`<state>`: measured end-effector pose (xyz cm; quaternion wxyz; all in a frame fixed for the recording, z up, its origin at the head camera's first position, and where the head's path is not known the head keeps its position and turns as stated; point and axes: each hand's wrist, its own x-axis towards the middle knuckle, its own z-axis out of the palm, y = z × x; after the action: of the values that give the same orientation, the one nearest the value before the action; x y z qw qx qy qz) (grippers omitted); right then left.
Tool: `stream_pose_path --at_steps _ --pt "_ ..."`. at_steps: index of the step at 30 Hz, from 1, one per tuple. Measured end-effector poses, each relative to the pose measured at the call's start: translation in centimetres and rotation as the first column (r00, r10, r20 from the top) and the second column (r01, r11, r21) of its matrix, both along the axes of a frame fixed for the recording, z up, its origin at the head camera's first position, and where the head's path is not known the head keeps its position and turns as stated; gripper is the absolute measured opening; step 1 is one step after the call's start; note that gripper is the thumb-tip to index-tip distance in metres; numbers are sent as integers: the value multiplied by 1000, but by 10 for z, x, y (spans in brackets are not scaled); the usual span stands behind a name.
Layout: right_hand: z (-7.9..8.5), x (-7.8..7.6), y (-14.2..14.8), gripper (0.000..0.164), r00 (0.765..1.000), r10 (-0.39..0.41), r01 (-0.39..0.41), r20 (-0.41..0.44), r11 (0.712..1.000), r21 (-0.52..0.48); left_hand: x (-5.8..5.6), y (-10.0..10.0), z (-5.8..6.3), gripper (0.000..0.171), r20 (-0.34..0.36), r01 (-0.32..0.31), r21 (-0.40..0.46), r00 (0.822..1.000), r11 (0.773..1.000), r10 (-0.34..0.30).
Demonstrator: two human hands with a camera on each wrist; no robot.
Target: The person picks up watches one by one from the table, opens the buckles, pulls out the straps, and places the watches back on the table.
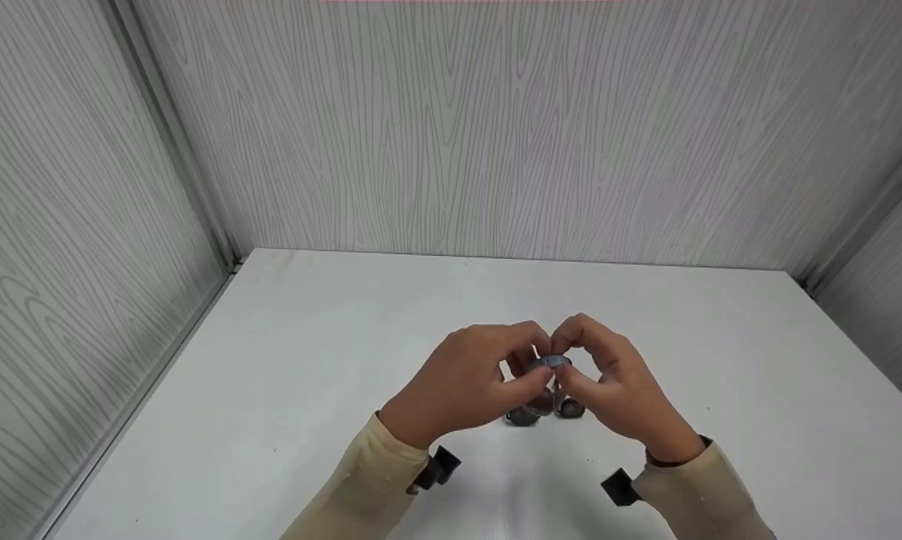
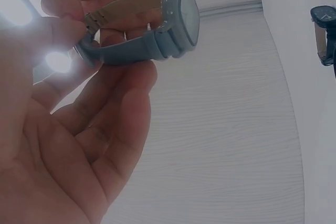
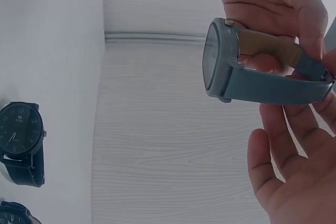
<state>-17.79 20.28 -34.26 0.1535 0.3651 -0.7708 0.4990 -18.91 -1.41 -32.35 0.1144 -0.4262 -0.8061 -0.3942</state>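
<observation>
A wristwatch [image 3: 273, 85] with a blue-grey strap and case hangs between my two hands above the table, its strap closed into a loop and its dial end lower. My left hand [image 1: 469, 375] pinches the buckle end of the strap with thumb and index finger. Meeting it there, my right hand [image 1: 619, 386] grips the same end between its thumb and fingertip. The brown lining of the strap [image 2: 134, 4] shows inside the loop in the left wrist view. My fingers partly hide the buckle.
Below the hands, a dark watch [image 1: 523, 417] and another dark watch [image 1: 570, 408] stand on the white table [image 1: 331, 330]. Wood-grain panels [image 1: 436, 127] enclose the table at the back and on both sides. Black wrist mounts [image 1: 620, 487] stick out from the sleeves.
</observation>
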Motion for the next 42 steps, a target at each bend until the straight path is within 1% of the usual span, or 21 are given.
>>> stream_pose_path --at_steps 3,6,8,11,15,17,20,23,24,26,29,31,33,36,39,42 --pt "1 0 0 25 1000 -5 5 2 1000 11 0 -1 1 8 17 5 0 1000 1000 -5" --pt "4 2 1 28 999 -39 41 -21 997 60 -1 -2 1 7 20 1 -3 1000 1000 -1" --pt "6 3 2 32 996 -69 74 -56 992 106 -2 -3 1 7 3 -10 -15 1000 1000 10" --pt "9 4 3 37 983 -128 150 -132 972 180 -2 -3 0 8 -52 -43 -51 998 998 41" --pt "10 6 4 34 955 -188 244 -231 938 244 -3 -3 -3 11 -125 -93 -93 989 991 81" --pt "10 6 4 33 940 -199 275 -279 922 271 -4 -3 -4 12 -160 -117 -105 982 988 99" --pt "11 8 3 32 909 -180 306 -375 900 311 -4 -3 -4 13 -189 -128 -113 976 985 105" --pt "11 9 3 33 879 -142 326 -456 875 356 -4 -1 -5 13 -192 -121 -128 977 984 96" --pt "11 9 3 33 869 -130 332 -477 869 368 -4 -1 -5 13 -184 -116 -132 979 984 90" --pt "11 9 3 33 860 -107 331 -499 861 386 -4 0 -6 13 -171 -106 -141 982 984 82" --pt "11 9 3 33 856 -83 323 -511 858 400 -4 0 -6 14 -146 -93 -153 987 984 71" --pt "10 8 3 34 856 -72 312 -513 861 401 -5 0 -6 14 -119 -83 -159 991 984 64" --pt "9 8 3 35 856 -67 304 -513 868 393 -5 0 -6 14 -67 -70 -156 996 985 60" --pt "6 7 2 37 859 -66 287 -507 883 372 -5 -1 -5 13 40 -43 -136 998 990 49" --pt "4 6 1 37 865 -74 278 -496 894 352 -6 -1 -4 13 140 -16 -109 990 994 32" --pt "2 4 1 36 873 -93 277 -478 902 330 -8 0 -5 12 215 7 -89 977 996 12"
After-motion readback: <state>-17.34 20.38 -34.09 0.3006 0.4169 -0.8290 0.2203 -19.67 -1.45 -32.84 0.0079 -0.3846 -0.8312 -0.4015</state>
